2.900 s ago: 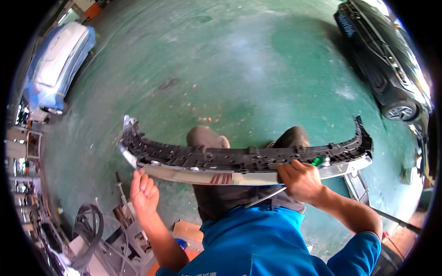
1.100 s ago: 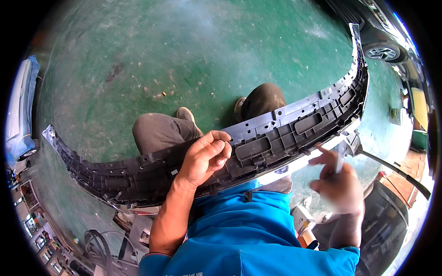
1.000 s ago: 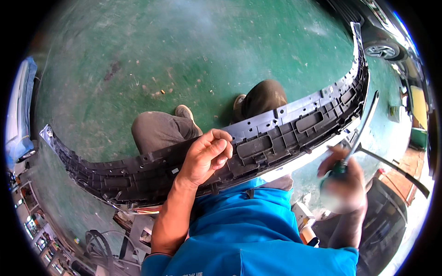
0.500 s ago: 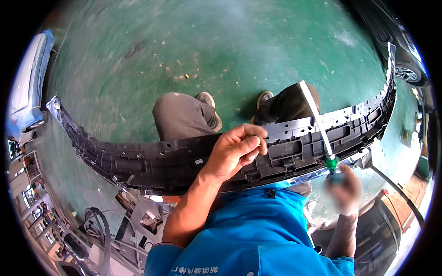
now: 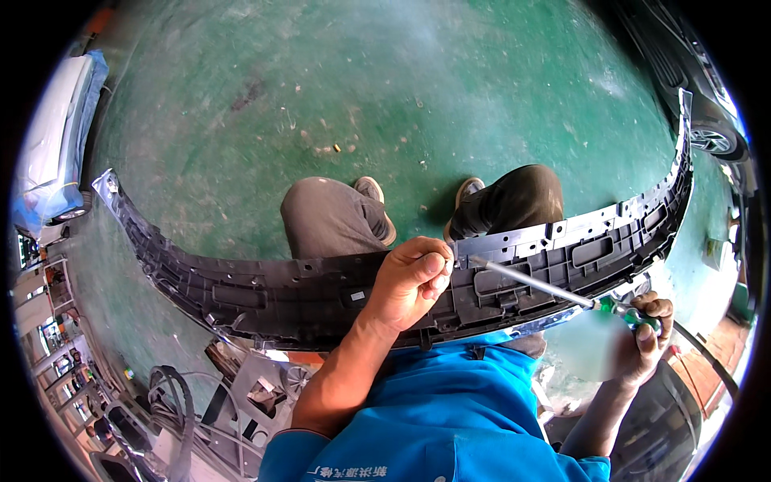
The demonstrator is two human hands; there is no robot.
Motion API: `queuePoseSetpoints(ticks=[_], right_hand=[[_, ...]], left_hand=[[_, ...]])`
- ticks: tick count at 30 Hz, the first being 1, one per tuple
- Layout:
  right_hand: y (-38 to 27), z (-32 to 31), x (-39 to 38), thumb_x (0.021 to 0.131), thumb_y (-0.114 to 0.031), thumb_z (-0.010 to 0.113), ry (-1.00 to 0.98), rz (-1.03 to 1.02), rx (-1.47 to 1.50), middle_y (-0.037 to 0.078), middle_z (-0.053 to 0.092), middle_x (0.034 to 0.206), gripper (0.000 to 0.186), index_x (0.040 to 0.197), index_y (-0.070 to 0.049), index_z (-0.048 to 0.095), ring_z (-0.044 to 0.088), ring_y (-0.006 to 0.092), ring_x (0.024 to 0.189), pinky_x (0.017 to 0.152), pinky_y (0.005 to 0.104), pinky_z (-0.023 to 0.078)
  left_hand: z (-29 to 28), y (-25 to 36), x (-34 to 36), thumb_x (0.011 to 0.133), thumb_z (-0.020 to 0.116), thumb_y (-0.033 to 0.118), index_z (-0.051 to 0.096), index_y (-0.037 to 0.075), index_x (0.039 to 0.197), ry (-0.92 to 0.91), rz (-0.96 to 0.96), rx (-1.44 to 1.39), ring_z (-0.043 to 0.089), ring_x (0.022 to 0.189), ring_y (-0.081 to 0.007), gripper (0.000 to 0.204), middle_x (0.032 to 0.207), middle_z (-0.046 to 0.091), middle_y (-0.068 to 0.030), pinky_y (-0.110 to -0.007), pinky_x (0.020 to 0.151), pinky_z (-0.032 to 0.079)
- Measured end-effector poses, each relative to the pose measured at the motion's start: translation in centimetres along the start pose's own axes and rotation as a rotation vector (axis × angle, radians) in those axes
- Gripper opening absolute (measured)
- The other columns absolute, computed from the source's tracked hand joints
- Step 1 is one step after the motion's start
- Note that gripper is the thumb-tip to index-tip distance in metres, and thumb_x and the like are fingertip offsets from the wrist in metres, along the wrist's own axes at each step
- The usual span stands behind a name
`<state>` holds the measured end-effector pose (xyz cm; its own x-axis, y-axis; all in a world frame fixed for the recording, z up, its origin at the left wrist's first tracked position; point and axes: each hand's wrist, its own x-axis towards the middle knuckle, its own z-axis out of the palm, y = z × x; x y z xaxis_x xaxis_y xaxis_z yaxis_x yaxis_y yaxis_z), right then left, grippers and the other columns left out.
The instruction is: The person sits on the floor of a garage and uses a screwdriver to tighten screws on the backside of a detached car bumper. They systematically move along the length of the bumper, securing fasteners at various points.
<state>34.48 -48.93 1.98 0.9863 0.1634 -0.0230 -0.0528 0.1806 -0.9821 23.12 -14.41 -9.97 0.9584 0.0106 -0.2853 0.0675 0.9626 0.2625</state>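
Note:
A long curved black plastic car bumper trim (image 5: 233,296), ribbed and slotted on its upper face, lies across my lap. Over its middle, my left hand (image 5: 408,287) is closed in a pinch, thumb against the curled fingers; something small and pale may show at the fingertips, too small to name. My right hand (image 5: 645,345) grips the green handle of a screwdriver (image 5: 540,281) to the right of the trim. Its long metal shaft slants over the trim, with the tip pointing left toward my left hand, a short distance from the fingers.
Green floor (image 5: 361,80) spreads beyond my knees. A dark car (image 5: 691,104) stands at the far right, and a white vehicle part with blue covering (image 5: 60,136) at the left. Coiled cables (image 5: 173,402) and shelving (image 5: 64,353) are at lower left.
The screwdriver has swung from pointing up and away to pointing left, its tip now near my left hand. My right hand has shifted right; my left stays pinched.

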Motion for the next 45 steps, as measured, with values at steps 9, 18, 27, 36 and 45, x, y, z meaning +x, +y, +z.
queuePoseSetpoints(ticks=[9, 18, 27, 36, 45], right_hand=[[1.6, 0.2, -0.1, 0.083, -0.017, 0.086, -0.037, 0.094, 0.003, 0.018, 0.064, 0.104, 0.040, 0.105, 0.001, 0.059, 0.061, 0.0145, 0.064, 0.051, 0.0210, 0.052], [2.3, 0.2, 0.1, 0.083, -0.018, 0.085, -0.034, 0.120, -0.014, 0.018, 0.065, 0.104, 0.038, 0.105, 0.000, 0.059, 0.060, 0.0132, 0.062, 0.052, 0.0205, 0.050], [2.1, 0.1, 0.7, 0.081, -0.018, 0.087, -0.085, 0.050, -0.032, 0.018, 0.065, 0.107, 0.043, 0.107, -0.002, 0.057, 0.064, 0.0145, 0.069, 0.055, 0.0212, 0.053], [5.4, 3.5, 3.4, 0.097, -0.021, 0.071, 0.109, 0.125, 0.131, 0.015, 0.067, 0.124, 0.062, 0.149, 0.000, 0.045, 0.064, 0.0188, 0.107, 0.093, 0.0339, 0.053], [12.2, 2.2, 6.1, 0.100, -0.021, 0.066, 0.111, 0.368, 0.435, 0.016, 0.073, 0.108, 0.045, 0.139, -0.002, 0.053, 0.072, 0.0179, 0.091, 0.078, 0.0290, 0.059]], left_hand=[[0.4, 0.2, -0.1, 0.094, 0.078, 0.014, 0.072, 0.003, 0.109, 0.030, 0.000, 0.037, 0.058, 0.074, -0.0092, 0.020, 0.099, 0.069, -0.0064, -0.021, 0.060, 0.044], [0.6, 0.0, -0.2, 0.093, 0.078, 0.010, 0.072, 0.003, 0.108, 0.075, 0.045, 0.090, 0.059, 0.074, -0.0094, 0.017, 0.095, 0.068, -0.0085, -0.019, 0.060, 0.044], [0.7, 0.2, -0.3, 0.092, 0.079, 0.011, 0.072, 0.003, 0.106, 0.128, 0.060, 0.242, 0.057, 0.070, -0.0097, 0.017, 0.093, 0.070, -0.0095, -0.020, 0.058, 0.044], [0.7, -0.2, -0.2, 0.092, 0.077, 0.007, 0.071, 0.002, 0.107, 0.108, 0.063, 0.314, 0.054, 0.066, -0.0083, 0.017, 0.093, 0.071, -0.0114, -0.020, 0.057, 0.044], [1.5, 0.2, -0.6, 0.093, 0.079, 0.014, 0.070, 0.000, 0.106, 0.010, 0.068, 0.458, 0.055, 0.073, -0.0080, 0.022, 0.097, 0.068, -0.0084, -0.020, 0.060, 0.043]])
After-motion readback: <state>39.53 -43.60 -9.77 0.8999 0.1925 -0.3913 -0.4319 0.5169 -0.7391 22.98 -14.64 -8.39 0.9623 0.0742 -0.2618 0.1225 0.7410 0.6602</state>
